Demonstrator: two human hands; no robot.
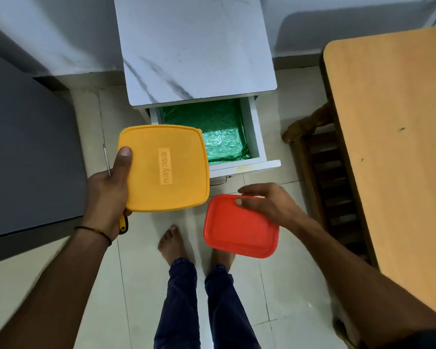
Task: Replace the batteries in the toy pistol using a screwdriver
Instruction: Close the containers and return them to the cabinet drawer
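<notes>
My left hand (108, 195) grips a yellow-lidded box (165, 170), thumb on its lid, together with a screwdriver (107, 159) whose thin metal shaft sticks up past the thumb and whose yellow-black handle shows below the palm. My right hand (267, 202) holds a red-lidded box (241, 227) at its upper edge, fingers curled over the lid. Both boxes hang in the air in front of an open drawer (252, 132). No toy pistol or batteries are visible.
The drawer belongs to a white marble-look cabinet (196, 46) and is lined with green foil. A wooden table (393, 137) stands at the right with a wooden chair (320, 157) beside it. A grey surface (28, 147) fills the left. My bare feet stand on tiled floor.
</notes>
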